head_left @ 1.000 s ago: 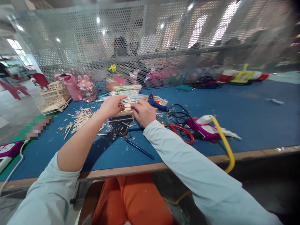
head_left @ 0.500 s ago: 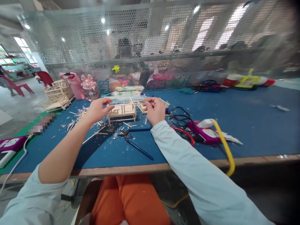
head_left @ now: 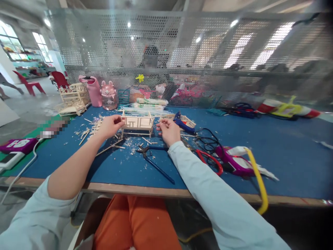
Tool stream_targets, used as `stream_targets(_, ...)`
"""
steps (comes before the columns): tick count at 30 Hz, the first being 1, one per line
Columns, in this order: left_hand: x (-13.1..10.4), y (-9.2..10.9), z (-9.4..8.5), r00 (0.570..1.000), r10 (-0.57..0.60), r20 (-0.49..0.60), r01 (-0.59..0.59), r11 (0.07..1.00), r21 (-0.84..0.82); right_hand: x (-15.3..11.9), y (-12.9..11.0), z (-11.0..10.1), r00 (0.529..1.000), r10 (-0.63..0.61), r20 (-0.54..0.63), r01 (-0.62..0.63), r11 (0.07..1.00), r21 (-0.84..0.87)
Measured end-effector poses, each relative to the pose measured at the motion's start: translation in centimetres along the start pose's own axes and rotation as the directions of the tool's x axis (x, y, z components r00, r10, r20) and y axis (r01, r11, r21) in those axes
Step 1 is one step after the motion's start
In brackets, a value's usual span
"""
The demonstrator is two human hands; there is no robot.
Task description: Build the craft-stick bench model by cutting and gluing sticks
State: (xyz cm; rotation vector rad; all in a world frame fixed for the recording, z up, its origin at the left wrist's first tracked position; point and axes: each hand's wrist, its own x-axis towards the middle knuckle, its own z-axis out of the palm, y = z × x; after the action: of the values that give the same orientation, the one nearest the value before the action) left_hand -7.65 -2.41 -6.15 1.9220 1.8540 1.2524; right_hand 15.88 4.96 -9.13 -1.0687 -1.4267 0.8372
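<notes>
Wooden stick frame [head_left: 139, 123] stands upright on the table [head_left: 125, 171], left hand [head_left: 110, 127] nearly closed at its end, grip I cannot tell, right hand [head_left: 170, 133] half-open beside; the step seems careful handling, calling for light fingers.

Pale, matt wooden frame [head_left: 137, 124]; glossy, smooth pink plastic bottle [head_left: 95, 93].

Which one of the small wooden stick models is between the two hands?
The middle model, between the left hand and the right hand. The far-left model stands beside the opaque pink bottle; the third model sits by the blue glue gun.
</notes>
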Motion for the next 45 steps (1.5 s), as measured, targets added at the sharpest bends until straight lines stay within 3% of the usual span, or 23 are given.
stream_targets(4, -0.2, -0.1, 0.7, 1.000, 0.015, 0.012, -0.015, 1.000, -0.021, -0.5, -0.8, -1.0, 0.975, -0.201, -0.096, 0.186, 0.972, -0.144)
stream_targets(6, -0.3, -0.1, 0.9, 1.000, -0.002, 0.024, 0.004, 0.997, -0.075, -1.1, -1.1, -0.8, 0.961, -0.268, -0.063, 0.253, 0.950, -0.183)
stream_targets(11, -0.3, -0.1, 1.2, 0.997, 0.039, 0.064, -0.030, 0.991, -0.129, -2.0, -0.6, 0.5, 0.982, -0.125, 0.140, 0.139, 0.986, -0.096)
stream_targets(14, -0.2, -0.4, 1.1, 0.991, 0.057, 0.121, -0.030, 0.977, -0.211, -1.8, -0.2, 0.4, 0.986, -0.118, 0.121, 0.131, 0.986, -0.107)
stream_targets(18, -0.1, -0.6, 1.0, 0.988, -0.033, 0.149, 0.076, 0.954, -0.291, -1.2, 0.0, -0.3, 0.983, -0.184, -0.006, 0.180, 0.969, -0.167)
stream_targets(21, -0.2, -0.4, 1.0, 0.993, -0.056, 0.102, 0.078, 0.972, -0.223, -1.2, -0.1, -0.6, 0.973, -0.226, -0.040, 0.213, 0.954, -0.211)
stream_targets(23, -0.4, 0.0, 1.0, 0.997, -0.051, 0.052, 0.059, 0.986, -0.158, -1.3, -0.2, -0.6, 0.961, -0.276, 0.012, 0.269, 0.927, -0.261)
stream_targets(27, -0.6, 0.6, 0.8, 0.998, -0.043, -0.045, 0.041, 0.998, -0.051, -1.6, -0.4, -0.6, 0.845, -0.502, 0.183, 0.526, 0.723, -0.448)
stream_targets(29, -0.6, 0.6, 0.7, 0.996, -0.046, -0.071, 0.045, 0.999, -0.023, -1.5, -0.5, -0.7, 0.804, -0.556, 0.212, 0.576, 0.640, -0.508)
stream_targets(34, -0.4, 0.1, 0.7, 0.989, -0.061, -0.135, 0.056, 0.998, -0.040, -1.3, -0.3, -0.8, 0.797, -0.565, 0.211, 0.563, 0.571, -0.597)
stream_targets(40, -0.7, 0.8, 0.5, 0.941, -0.058, -0.334, 0.030, 0.995, -0.091, -1.2, -0.2, -0.9, 0.794, -0.559, 0.240, 0.579, 0.574, -0.579)
stream_targets(45, -0.9, 1.5, 0.5, 0.946, -0.053, -0.319, 0.020, 0.994, -0.108, -1.3, -0.7, -0.6, 0.751, -0.613, 0.243, 0.597, 0.475, -0.647)
